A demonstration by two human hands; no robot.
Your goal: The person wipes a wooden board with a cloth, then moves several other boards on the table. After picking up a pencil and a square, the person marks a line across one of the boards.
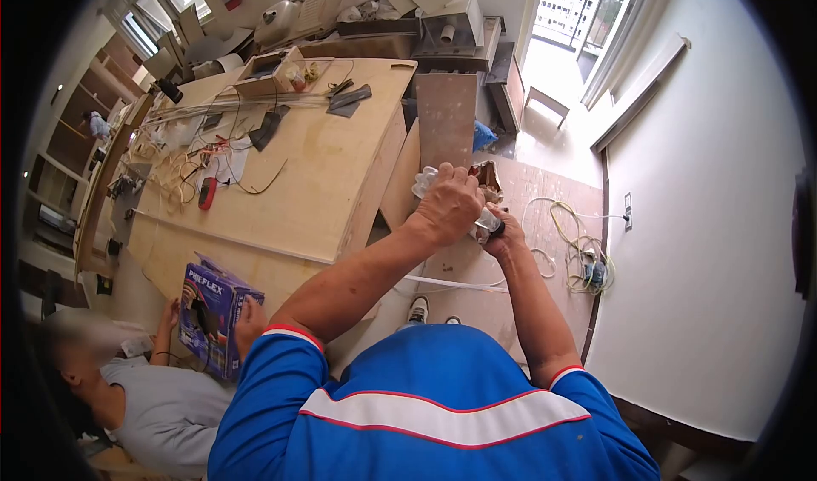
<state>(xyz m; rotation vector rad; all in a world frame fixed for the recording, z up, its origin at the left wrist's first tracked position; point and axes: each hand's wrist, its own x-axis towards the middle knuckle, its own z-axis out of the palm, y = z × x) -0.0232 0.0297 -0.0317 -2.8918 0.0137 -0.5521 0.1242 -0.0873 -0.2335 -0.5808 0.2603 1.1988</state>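
A clear plastic bottle (423,180) lies slantwise between my hands, in front of my chest. My left hand (448,203) wraps over its middle from above, with the fingers closed round it. Lower down, my right hand (507,232) grips the bottle's narrow end, where a dark cap-like part (499,229) shows beside the fingers. Just beyond my hands a crumpled brown and red packet (486,175) overlaps them in this view. Parts of the bottle are hidden under my left hand.
A large plywood table (306,174) to my left carries wires, tools and a red meter (207,193). At lower left, another person (170,409) holds a purple PHILFLEX box (213,315). Coiled cables (583,255) lie on the floor at right, plugged into a wall outlet (628,211).
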